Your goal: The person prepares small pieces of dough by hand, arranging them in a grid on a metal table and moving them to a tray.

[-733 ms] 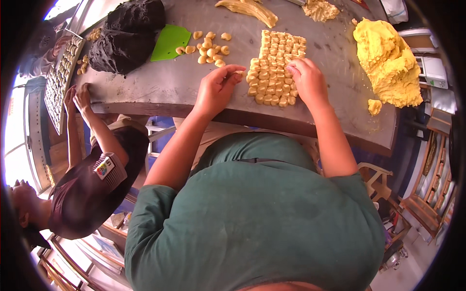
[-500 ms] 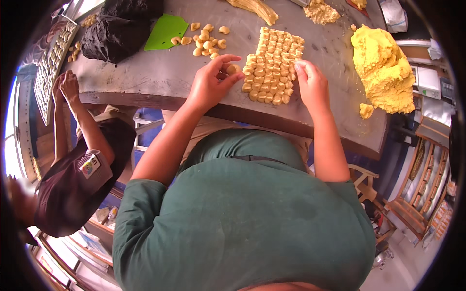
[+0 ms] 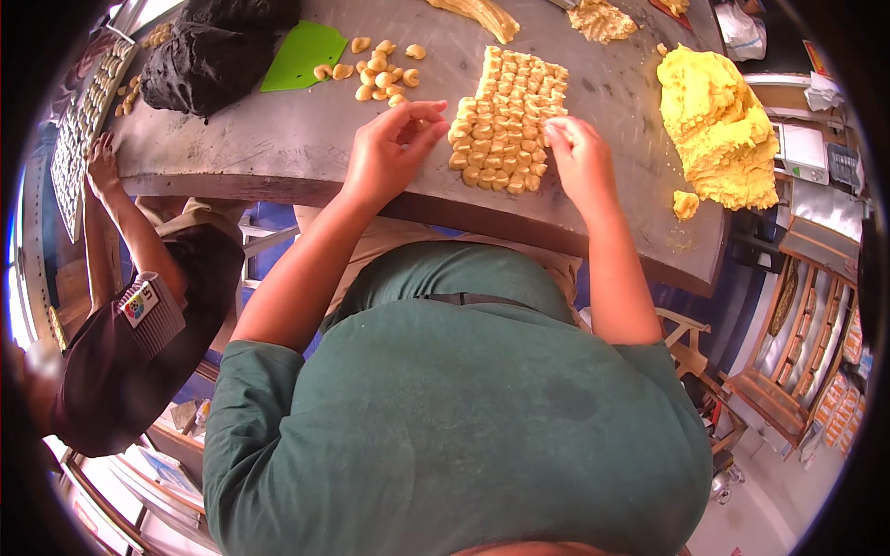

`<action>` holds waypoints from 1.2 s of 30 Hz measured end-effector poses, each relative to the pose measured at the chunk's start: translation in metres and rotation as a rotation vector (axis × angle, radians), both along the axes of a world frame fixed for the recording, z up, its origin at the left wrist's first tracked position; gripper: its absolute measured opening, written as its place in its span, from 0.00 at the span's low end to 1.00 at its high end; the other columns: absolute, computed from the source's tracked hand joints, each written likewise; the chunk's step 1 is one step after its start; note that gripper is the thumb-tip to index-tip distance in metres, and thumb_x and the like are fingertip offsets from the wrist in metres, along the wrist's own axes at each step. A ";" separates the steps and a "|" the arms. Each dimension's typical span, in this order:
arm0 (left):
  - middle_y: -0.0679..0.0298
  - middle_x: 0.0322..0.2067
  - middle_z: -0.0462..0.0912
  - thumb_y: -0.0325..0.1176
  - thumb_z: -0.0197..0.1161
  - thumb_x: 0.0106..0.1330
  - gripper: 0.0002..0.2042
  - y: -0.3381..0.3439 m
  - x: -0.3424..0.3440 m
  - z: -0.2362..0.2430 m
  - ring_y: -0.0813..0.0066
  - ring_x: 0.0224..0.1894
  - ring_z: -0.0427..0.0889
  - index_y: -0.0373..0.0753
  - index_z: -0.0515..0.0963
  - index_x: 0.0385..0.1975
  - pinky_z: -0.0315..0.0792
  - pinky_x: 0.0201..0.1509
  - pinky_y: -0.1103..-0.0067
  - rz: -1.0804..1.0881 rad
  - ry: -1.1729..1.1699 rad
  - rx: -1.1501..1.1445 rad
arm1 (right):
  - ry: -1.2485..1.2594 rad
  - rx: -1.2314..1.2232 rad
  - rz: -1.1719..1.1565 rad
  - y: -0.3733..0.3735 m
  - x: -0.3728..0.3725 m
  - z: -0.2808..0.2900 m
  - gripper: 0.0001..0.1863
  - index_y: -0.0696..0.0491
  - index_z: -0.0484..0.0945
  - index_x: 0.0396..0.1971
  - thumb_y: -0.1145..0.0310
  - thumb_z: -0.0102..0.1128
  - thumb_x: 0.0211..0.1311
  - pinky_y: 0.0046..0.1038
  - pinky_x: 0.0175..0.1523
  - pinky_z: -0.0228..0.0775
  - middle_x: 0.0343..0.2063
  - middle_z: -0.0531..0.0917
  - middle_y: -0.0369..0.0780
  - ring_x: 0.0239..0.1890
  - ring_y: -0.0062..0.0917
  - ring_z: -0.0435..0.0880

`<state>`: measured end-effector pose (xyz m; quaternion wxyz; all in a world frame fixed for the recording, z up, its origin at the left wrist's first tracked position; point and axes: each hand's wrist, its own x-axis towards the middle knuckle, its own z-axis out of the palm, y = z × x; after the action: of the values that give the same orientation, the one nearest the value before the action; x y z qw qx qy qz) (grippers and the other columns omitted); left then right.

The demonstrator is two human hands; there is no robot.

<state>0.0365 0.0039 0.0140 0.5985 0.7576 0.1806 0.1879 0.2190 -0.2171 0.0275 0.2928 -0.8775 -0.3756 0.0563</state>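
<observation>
A block of small tan dough pieces (image 3: 505, 120), set close together in rows, lies on the grey table in front of me. My left hand (image 3: 391, 153) hovers left of the block, apart from it; its thumb and fingers are curled with a gap between them, and no dough piece shows there. Against the block's right edge, my right hand (image 3: 582, 157) has thumb and fingertips pinched together; whatever is between them is too small to make out. Beyond my left hand lies a loose cluster of rounded dough pieces (image 3: 380, 74).
A green plastic scraper (image 3: 304, 57) and a black bundle (image 3: 209, 60) lie at the left. Yellow dough (image 3: 718, 130) is heaped at the right, near the table edge. Far back rests a dough strip (image 3: 477, 17). At far left a person's hand (image 3: 102, 165) touches a filled tray (image 3: 82, 139).
The dough piece seen in my left hand earlier no longer shows there. The whole view has shifted slightly. The other person's hands have moved apart, one onto the tray's edge.
</observation>
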 end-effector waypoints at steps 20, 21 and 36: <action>0.67 0.41 0.87 0.48 0.63 0.66 0.12 0.017 0.061 0.014 0.64 0.58 0.78 0.49 0.83 0.40 0.56 0.70 0.58 -0.199 0.250 0.914 | 0.067 0.022 -0.126 -0.009 -0.011 0.001 0.10 0.55 0.79 0.44 0.70 0.64 0.65 0.36 0.46 0.77 0.36 0.85 0.43 0.43 0.39 0.84; 0.68 0.39 0.87 0.47 0.64 0.65 0.12 0.016 0.062 0.019 0.64 0.56 0.79 0.49 0.82 0.40 0.58 0.67 0.59 -0.240 0.277 0.875 | 0.024 -0.012 -0.068 -0.012 -0.009 -0.001 0.09 0.55 0.80 0.43 0.70 0.64 0.65 0.36 0.46 0.77 0.36 0.85 0.43 0.42 0.39 0.84; 0.65 0.42 0.83 0.30 0.68 0.69 0.16 0.003 0.023 -0.011 0.80 0.46 0.82 0.33 0.76 0.53 0.77 0.50 0.83 0.050 -0.164 -0.436 | -0.029 -0.097 0.033 -0.001 -0.024 0.002 0.09 0.53 0.83 0.41 0.68 0.66 0.64 0.36 0.47 0.76 0.38 0.84 0.44 0.41 0.39 0.84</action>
<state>0.0598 0.0067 0.0026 0.7556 0.5880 0.1866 0.2200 0.1947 -0.2178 0.0300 0.2435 -0.8851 -0.3909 0.0667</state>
